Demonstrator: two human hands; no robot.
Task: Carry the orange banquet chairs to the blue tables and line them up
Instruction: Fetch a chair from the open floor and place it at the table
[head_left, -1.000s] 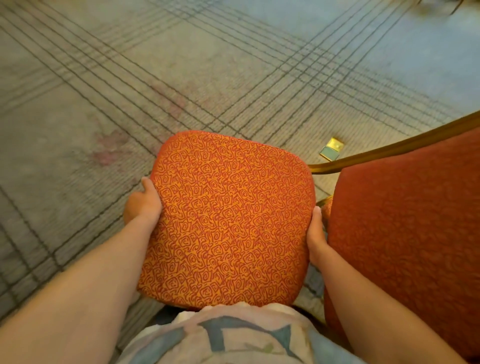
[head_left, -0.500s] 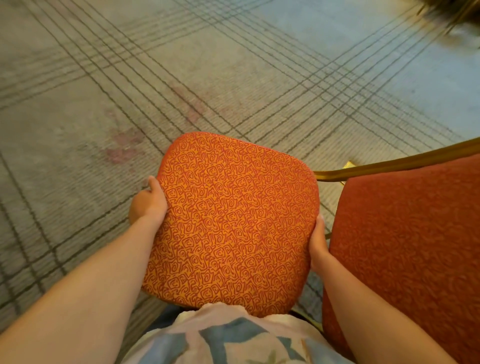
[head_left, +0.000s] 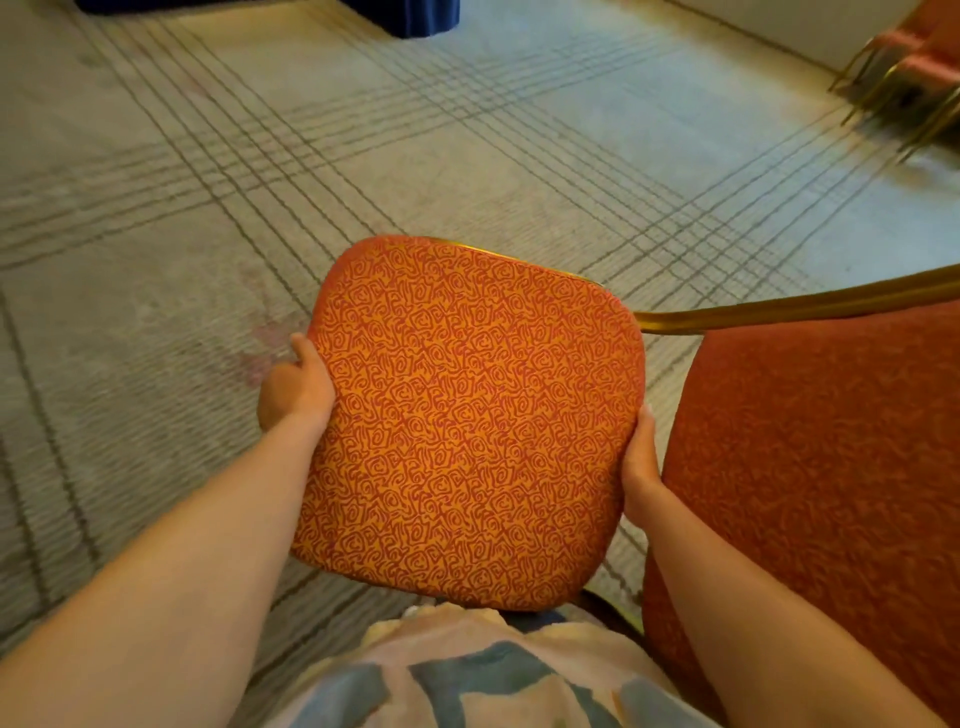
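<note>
Closest to the camera, below the seat: patterned shirt (head_left: 467, 675), both forearms reaching out. Orange chair seat (head_left: 467, 415) is held up in front of the body, above the carpet (head_left: 156, 234), slightly tilted. Left hand (head_left: 293, 387) grips the seat's left edge, thumb along the side, fingers tucked under and hidden. Right hand (head_left: 639, 467) grips the seat's right edge the same way, fingers out of sight. Just right of the seat: red padded panel (head_left: 831, 493) with a gold frame tube (head_left: 805, 306) along its top. It is probably this chair's back, cannot tell for sure. Legs not visible. Far beyond the seat, at the top edge: blue table skirt (head_left: 405, 15), well apart. Far right of the seat: more chairs (head_left: 914, 67) with gold legs, blurred. Step in hand, as judged: carrying the chair toward the blue table. To do it well: grip both edges evenly, level the seat, make sure the legs clear the carpet, head straight for the blue skirt, set down square to the table edge, no dropping.
</note>
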